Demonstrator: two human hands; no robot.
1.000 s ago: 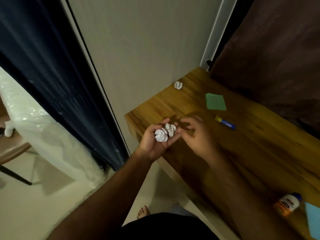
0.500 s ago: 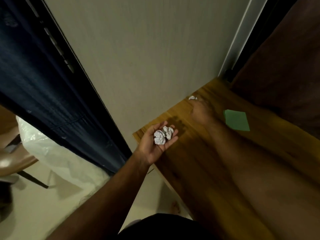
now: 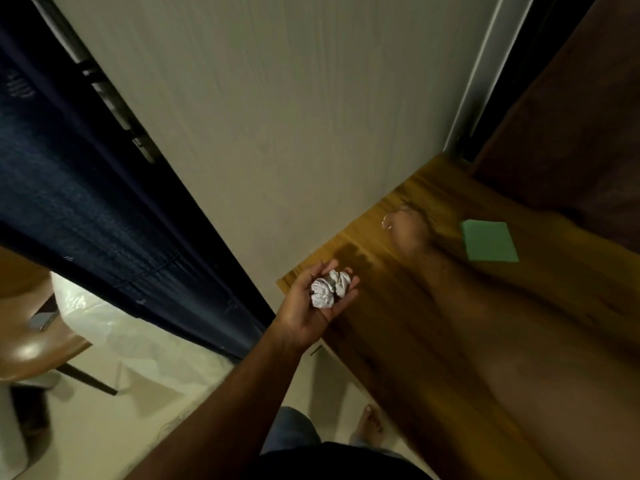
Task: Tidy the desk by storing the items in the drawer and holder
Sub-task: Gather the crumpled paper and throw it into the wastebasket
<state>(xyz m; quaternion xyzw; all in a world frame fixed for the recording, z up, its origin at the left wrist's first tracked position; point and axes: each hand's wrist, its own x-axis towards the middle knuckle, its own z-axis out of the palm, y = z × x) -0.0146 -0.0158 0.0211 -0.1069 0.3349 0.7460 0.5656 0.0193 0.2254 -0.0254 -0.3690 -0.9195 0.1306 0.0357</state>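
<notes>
At the far corner of the wooden surface (image 3: 398,306), the right hand (image 3: 408,230) covers a paper ball (image 3: 385,222); whether it grips yet, I cannot tell. The left hand (image 3: 311,306) cups two paper balls (image 3: 329,288), probably light, crushable and easily spilled.

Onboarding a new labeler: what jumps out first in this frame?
The left hand, palm up off the near corner of the wooden desk, cradles two crumpled white paper balls. The right hand stretches to the desk's far corner, closing over a third paper ball that barely peeks out. A green sticky note lies flat just right of that hand.
</notes>
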